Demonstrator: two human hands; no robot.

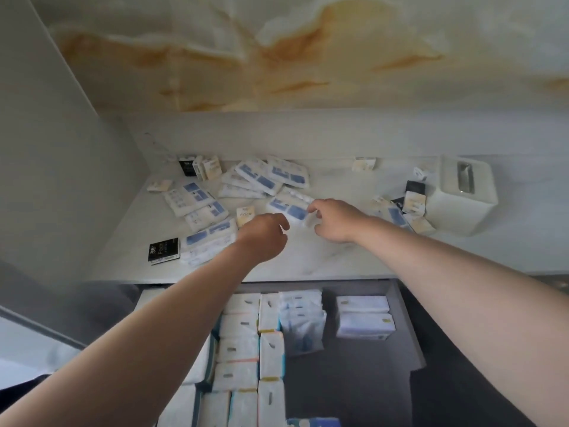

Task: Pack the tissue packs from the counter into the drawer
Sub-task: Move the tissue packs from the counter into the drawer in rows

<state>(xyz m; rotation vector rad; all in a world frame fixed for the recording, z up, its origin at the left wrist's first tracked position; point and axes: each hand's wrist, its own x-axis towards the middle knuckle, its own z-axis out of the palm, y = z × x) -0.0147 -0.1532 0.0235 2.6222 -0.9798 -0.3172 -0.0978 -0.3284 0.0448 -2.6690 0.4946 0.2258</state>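
Tissue packs point(197, 200) are lying scattered over a pale marble counter point(308, 260), most of them in white wrap with blue panels, a few smaller ones cream or black. One blue-and-white pack point(288, 208) is lying flat near the middle, between two reaching arms. The right hand point(335, 220) is curling its fingertips onto the pack's right end; whether it is already gripping cannot be told through the blur. The left hand point(264, 235) is hovering just beside the pack's near corner, fingers loosely bent and holding nothing.

Judging by its look, the pack is light and soft, with slick plastic film that is likely to slide under a loose pinch. Taking it across the narrow middle, thumb on one long side and fingers on the other, seems the surest hold.

Below the counter edge, an open drawer point(363, 380) is showing rows of stored packs point(240, 343) on its left and bare dark floor on its right. A white box point(462, 195) is standing at the counter's far right.
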